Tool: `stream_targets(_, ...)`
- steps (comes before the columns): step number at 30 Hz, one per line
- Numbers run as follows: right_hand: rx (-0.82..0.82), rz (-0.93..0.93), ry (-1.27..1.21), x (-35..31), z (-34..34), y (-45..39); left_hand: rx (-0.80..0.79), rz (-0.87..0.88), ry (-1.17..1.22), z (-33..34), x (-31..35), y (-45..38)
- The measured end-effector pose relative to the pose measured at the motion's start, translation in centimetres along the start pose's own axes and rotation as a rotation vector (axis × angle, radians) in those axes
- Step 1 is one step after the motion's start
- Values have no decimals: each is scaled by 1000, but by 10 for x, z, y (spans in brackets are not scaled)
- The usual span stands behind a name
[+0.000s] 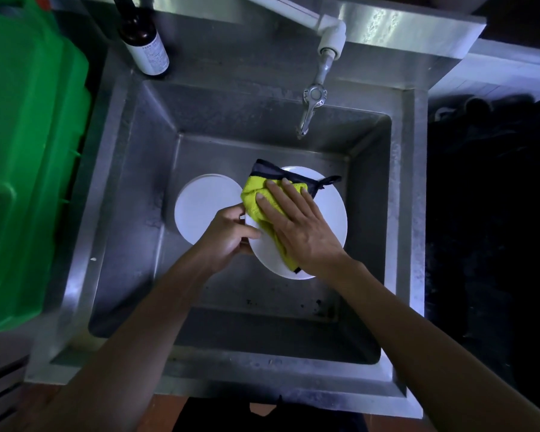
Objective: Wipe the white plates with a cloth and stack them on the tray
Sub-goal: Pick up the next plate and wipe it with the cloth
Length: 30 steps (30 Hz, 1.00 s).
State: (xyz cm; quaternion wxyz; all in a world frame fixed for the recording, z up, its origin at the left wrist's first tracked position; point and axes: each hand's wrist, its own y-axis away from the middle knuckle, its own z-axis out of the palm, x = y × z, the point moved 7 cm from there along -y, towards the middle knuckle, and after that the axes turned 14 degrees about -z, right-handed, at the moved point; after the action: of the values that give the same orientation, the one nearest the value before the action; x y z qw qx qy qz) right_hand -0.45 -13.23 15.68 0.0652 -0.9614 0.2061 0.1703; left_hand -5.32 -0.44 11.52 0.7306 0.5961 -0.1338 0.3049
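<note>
From the head view, the person is working over the steel sink (pixel 131 194), which serves as the landmark here. Inside its basin, the left hand (pixel 228 235) is curling its grip around the near-left rim of a white plate (pixel 331 213), apparently lifting and steadying it so the face stays presented for wiping. The right hand (pixel 296 226) is lying flat on the yellow cloth (pixel 256 198), fingers straight and spread a little, pressing the cloth against the plate's face; nothing is being pinched, the palm is doing the work. The cloth's dark edge is hanging over the plate's far rim, toward the tap (pixel 312 104) at the sink's back.

A second white plate (pixel 200 204) is resting on the sink's floor, just left of the held one and partly behind the left hand, probably waiting its turn. A green crate (pixel 28 151) is standing left of the sink; whether this is the tray cannot be told. A brown bottle (pixel 144 39) is standing at the sink's back-left corner.
</note>
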Motion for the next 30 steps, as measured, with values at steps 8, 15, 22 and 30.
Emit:
stream_targets(8, 80, 239, 14, 40, -9, -8, 100, 7, 19, 3, -1, 3)
stream_targets(15, 85, 438, 3, 72, 1, 15, 191, -12, 121, 5, -6, 3)
stream_targets(22, 124, 594, -90, 72, 14, 47, 268, 31, 221, 11, -6, 6)
stream_targets(30, 212, 759, -224, 20, 38, 64, 336, 16, 339, 19, -10, 4)
